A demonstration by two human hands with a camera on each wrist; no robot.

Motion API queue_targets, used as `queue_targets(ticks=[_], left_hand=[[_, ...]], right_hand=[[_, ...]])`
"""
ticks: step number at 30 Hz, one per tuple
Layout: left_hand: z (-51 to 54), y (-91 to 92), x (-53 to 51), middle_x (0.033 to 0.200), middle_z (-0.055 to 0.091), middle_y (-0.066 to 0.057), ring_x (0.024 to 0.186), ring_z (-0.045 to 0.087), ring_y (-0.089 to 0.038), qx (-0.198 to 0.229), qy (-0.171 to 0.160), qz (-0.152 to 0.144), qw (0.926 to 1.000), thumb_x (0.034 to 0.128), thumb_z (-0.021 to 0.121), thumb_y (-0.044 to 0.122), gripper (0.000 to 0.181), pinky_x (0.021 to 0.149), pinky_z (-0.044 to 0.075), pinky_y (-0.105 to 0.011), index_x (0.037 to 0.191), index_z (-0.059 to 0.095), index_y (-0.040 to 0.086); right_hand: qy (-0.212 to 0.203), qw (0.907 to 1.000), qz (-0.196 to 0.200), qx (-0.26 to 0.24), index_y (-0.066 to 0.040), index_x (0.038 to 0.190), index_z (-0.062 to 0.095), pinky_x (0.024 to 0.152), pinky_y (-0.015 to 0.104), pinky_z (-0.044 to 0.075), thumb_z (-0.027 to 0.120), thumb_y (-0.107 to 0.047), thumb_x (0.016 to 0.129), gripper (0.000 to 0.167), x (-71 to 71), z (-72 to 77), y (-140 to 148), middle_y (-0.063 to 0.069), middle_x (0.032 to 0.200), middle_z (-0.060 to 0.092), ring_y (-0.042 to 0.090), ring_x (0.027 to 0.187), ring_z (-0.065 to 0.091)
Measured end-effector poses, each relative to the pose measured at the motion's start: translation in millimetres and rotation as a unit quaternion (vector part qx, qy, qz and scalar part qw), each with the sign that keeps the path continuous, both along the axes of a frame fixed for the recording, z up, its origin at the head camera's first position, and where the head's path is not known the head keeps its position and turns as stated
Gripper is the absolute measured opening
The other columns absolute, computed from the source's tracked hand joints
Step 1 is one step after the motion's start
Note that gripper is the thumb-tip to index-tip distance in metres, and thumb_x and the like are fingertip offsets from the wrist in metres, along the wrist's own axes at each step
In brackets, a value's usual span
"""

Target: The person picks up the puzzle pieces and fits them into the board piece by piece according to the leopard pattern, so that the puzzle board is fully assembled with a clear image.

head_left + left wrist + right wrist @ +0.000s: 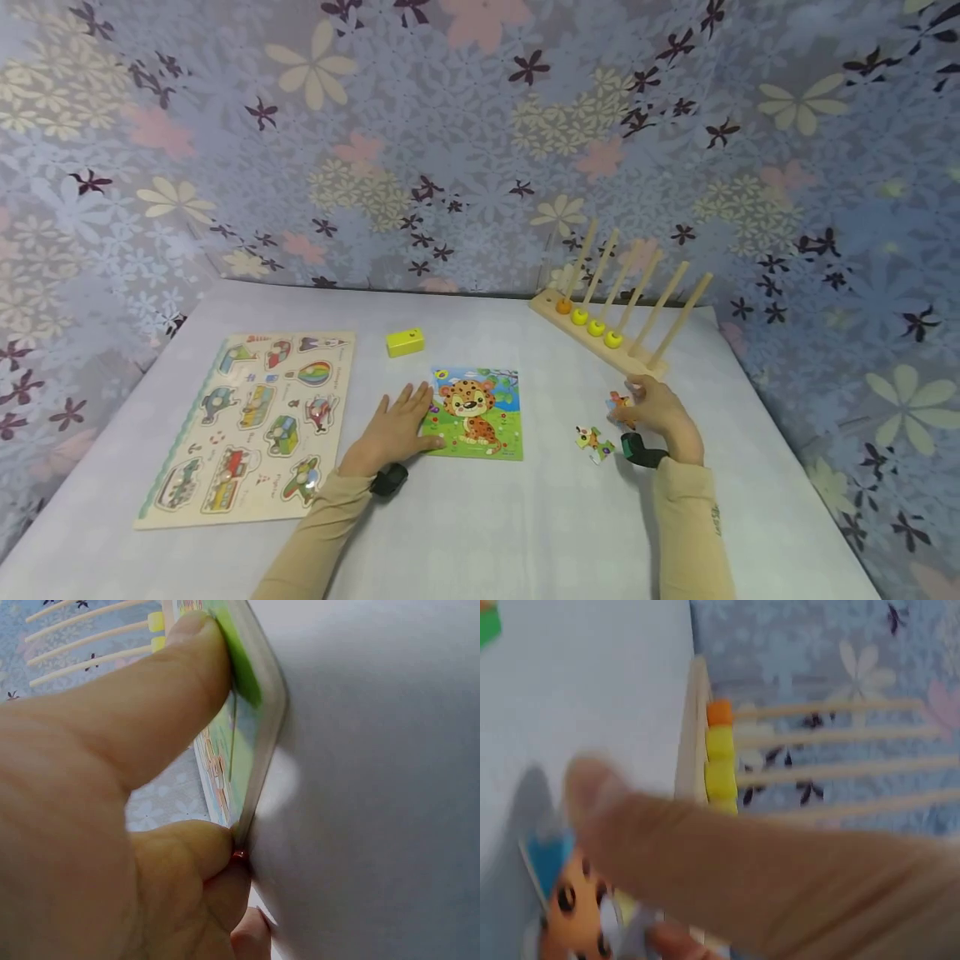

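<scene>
In the head view, my left hand (392, 432) rests at the left side of a square leopard picture puzzle (491, 446). Its thumb lies on the lower left corner, and the fingers stretch along the left edge. The left wrist view shows the thumb on top of the puzzle (247, 667), with other fingers against its side. Over on the right, my right hand (663, 417) pinches a spotted orange and blue jigsaw piece (574, 907) between thumb and fingers, partly hidden and blurred. Another loose jigsaw piece (595, 443), mostly green, lies just left of that hand.
A wooden peg stand (600, 346) with orange and yellow beads stands behind the right hand. At the left lies a large vehicle peg-puzzle board (202, 400). A yellow block (405, 342) sits behind the leopard puzzle. Floral fabric (450, 167) rises along the table's back.
</scene>
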State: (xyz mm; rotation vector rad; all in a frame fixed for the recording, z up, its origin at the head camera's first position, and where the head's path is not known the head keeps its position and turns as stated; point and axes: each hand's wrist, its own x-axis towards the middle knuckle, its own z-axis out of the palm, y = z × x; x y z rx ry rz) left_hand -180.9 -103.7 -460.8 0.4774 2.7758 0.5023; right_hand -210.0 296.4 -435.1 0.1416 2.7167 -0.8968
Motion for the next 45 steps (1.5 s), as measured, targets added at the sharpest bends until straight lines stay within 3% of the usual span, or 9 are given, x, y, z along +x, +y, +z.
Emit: queue_targets(ticks=[10, 18, 23, 26, 29, 32, 38, 41, 45], left_hand=[[-2.4, -1.1, 3.4, 0.161, 0.02, -0.017, 0.149, 0.016, -0.038, 0.006, -0.003, 0.004, 1.0, 0.0904, 0.063, 0.044, 0.085, 0.119, 0.011, -0.063, 0.152, 0.025, -0.001], [-4.3, -6.4, 4.3, 0.16, 0.02, -0.018, 0.149, 0.016, -0.039, 0.008, 0.001, 0.004, 1.0, 0.0908, 0.063, 0.044, 0.085, 0.119, 0.011, -0.064, 0.152, 0.024, -0.001], [-4.9, -7.9, 2.1, 0.161, 0.019, -0.018, 0.149, 0.014, -0.039, 0.009, -0.001, 0.004, 1.0, 0.0912, 0.062, 0.044, 0.085, 0.119, 0.009, -0.064, 0.152, 0.023, -0.001], [-5.2, -7.3, 0.6, 0.161, 0.017, -0.017, 0.15, 0.013, -0.039, 0.008, -0.002, 0.001, 1.0, 0.0915, 0.061, 0.044, 0.085, 0.119, 0.008, -0.063, 0.153, 0.022, 0.0], [-5.1, -7.0, -0.8, 0.161, 0.018, -0.017, 0.15, 0.013, -0.039, 0.01, 0.001, 0.002, 1.0, 0.0911, 0.062, 0.044, 0.086, 0.119, 0.009, -0.063, 0.153, 0.022, 0.0], [-4.9, -6.7, -1.6, 0.162, 0.017, -0.016, 0.15, 0.013, -0.038, 0.002, 0.002, 0.001, 1.0, 0.0912, 0.062, 0.044, 0.086, 0.12, 0.009, -0.063, 0.153, 0.021, 0.001], [-3.8, -5.0, -2.2, 0.162, 0.017, -0.016, 0.15, 0.013, -0.038, 0.004, 0.002, -0.002, 1.0, 0.0914, 0.062, 0.044, 0.086, 0.119, 0.009, -0.063, 0.153, 0.021, 0.0], [-2.4, -3.9, -0.8, 0.161, 0.018, -0.017, 0.15, 0.014, -0.038, 0.009, 0.001, -0.001, 1.0, 0.0912, 0.062, 0.043, 0.085, 0.119, 0.009, -0.063, 0.152, 0.022, 0.0], [-1.8, -2.4, 0.9, 0.161, 0.018, -0.017, 0.15, 0.014, -0.038, 0.009, 0.0, -0.002, 1.0, 0.0907, 0.063, 0.044, 0.086, 0.119, 0.009, -0.064, 0.152, 0.023, -0.001]], right_hand=[[0.044, 0.9989, 0.012, 0.01, 0.003, 0.132, 0.052, 0.093, 0.057, 0.047, 0.075, -0.011, 0.078, 0.06, -6.3, -10.2, -38, 0.034, 0.128, 0.054, 0.048, 0.115, 0.053], [0.04, 0.999, -0.01, -0.015, 0.0, 0.122, 0.061, 0.069, 0.03, 0.051, 0.079, -0.017, 0.077, 0.051, -21.3, -15.4, -53, 0.026, 0.116, 0.063, 0.023, 0.082, 0.062], [0.04, 0.995, -0.041, -0.083, 0.001, 0.114, 0.064, 0.061, 0.021, 0.047, 0.076, -0.024, 0.082, 0.042, -34.3, -22.6, -65, 0.011, 0.094, 0.067, 0.012, 0.068, 0.06], [0.025, 0.9831, -0.068, -0.168, -0.002, 0.112, 0.061, 0.061, 0.019, 0.045, 0.07, -0.03, 0.089, 0.038, -38.9, -30.8, -66, 0.0, 0.082, 0.062, 0.008, 0.067, 0.054], [0.025, 0.9583, -0.093, -0.269, -0.006, 0.113, 0.055, 0.06, 0.018, 0.041, 0.062, -0.033, 0.095, 0.033, -41.7, -37.7, -63, -0.01, 0.077, 0.053, 0.004, 0.064, 0.046], [0.031, 0.9221, -0.104, -0.371, -0.007, 0.122, 0.048, 0.054, 0.016, 0.033, 0.055, -0.029, 0.099, 0.032, -41.9, -41.2, -58, -0.014, 0.073, 0.047, 0.001, 0.056, 0.035], [-0.006, 0.8336, -0.103, -0.543, -0.007, 0.145, 0.036, 0.044, 0.011, 0.026, 0.045, -0.021, 0.104, 0.044, -40.1, -39.1, -58, -0.014, 0.074, 0.046, -0.001, 0.051, 0.03], [-0.01, 0.8309, -0.112, -0.545, -0.006, 0.138, 0.042, 0.045, 0.011, 0.028, 0.048, -0.021, 0.102, 0.039, -40.2, -39.6, -70, -0.013, 0.074, 0.049, -0.001, 0.055, 0.034], [0.022, 0.8703, -0.131, -0.474, -0.007, 0.114, 0.053, 0.049, 0.013, 0.03, 0.057, -0.021, 0.099, 0.022, -41.7, -44.3, -100, -0.013, 0.071, 0.051, 0.0, 0.058, 0.039]])
